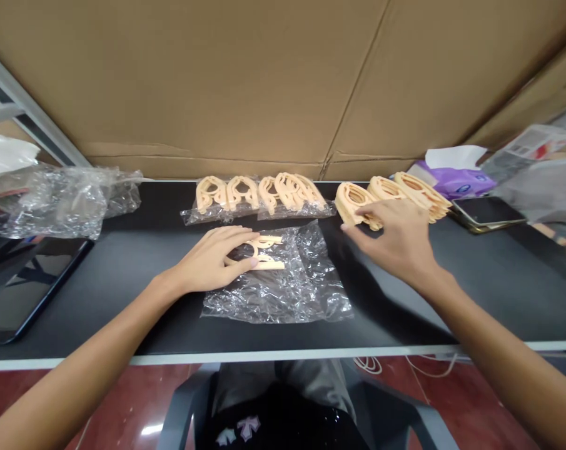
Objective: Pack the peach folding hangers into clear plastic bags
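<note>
Head view: left fingers (238, 250) press hanger (264, 253) in bag (283, 281); right fingers (358, 234) released.

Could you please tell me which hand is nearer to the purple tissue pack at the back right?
Right. The right hand rests on loose peach plastic hangers just left of the purple tissue pack; the left hand is farther left, on a clear plastic bag.

Bare black table (475, 294) at lower right lets me pass; bagged hangers (259, 197) and a loose stack (390, 194) block the upper centre.
</note>
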`<action>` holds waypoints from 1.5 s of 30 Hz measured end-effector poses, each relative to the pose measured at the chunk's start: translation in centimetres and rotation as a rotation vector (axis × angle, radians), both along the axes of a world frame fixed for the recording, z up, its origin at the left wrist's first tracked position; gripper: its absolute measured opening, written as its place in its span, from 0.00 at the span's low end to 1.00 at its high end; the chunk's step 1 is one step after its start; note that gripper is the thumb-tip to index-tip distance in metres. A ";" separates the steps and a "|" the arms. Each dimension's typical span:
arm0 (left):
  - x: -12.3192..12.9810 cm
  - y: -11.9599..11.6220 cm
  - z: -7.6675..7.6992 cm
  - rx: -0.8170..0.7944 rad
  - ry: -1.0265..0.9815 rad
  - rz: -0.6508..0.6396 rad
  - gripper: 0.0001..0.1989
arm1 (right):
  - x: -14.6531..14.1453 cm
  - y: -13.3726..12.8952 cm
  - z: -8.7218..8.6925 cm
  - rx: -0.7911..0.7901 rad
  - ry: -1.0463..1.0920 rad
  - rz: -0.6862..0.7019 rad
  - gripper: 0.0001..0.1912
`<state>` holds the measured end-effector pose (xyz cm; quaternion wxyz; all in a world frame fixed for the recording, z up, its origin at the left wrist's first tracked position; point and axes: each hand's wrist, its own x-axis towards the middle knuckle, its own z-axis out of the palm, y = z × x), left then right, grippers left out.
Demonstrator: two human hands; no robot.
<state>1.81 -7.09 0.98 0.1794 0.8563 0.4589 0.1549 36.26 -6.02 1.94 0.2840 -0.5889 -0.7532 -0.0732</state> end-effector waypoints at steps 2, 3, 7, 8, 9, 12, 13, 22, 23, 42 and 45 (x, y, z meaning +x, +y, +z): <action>0.0 0.0 0.0 0.000 0.008 0.003 0.31 | 1.5 0.6 -0.6 0.030 -0.093 -0.188 0.20; 0.0 0.0 0.0 -0.001 0.007 0.003 0.31 | 2.0 0.9 -0.9 0.032 -0.126 -0.237 0.21; 0.0 -0.1 0.1 -0.001 0.002 0.007 0.31 | 2.3 1.5 -1.7 0.043 -0.159 -0.234 0.21; 0.0 -0.1 0.1 -0.003 0.005 0.008 0.31 | 2.2 1.6 -1.8 0.051 -0.160 -0.219 0.20; 0.0 -0.1 0.1 -0.006 0.009 0.008 0.31 | 2.1 1.6 -1.8 0.058 -0.159 -0.207 0.19; 0.1 -0.1 0.2 -0.009 0.013 0.011 0.32 | 2.0 1.4 -1.7 0.052 -0.144 -0.208 0.17; 0.1 -0.1 0.2 -0.008 0.013 0.011 0.32 | 2.1 1.4 -1.7 0.048 -0.139 -0.223 0.17; 0.0 -0.1 0.1 -0.002 -0.010 0.009 0.32 | 2.8 0.7 -2.2 0.079 -0.296 -0.278 0.26; 0.0 -0.1 0.1 -0.001 -0.008 0.009 0.32 | 2.7 0.6 -2.2 0.084 -0.309 -0.293 0.27; 0.1 -0.1 0.1 -0.005 -0.002 0.002 0.31 | 3.4 0.8 -1.0 -0.009 -0.024 -0.356 0.29; 0.1 -0.1 0.1 -0.004 -0.018 -0.002 0.31 | 4.6 0.1 0.2 -0.057 0.309 -0.324 0.25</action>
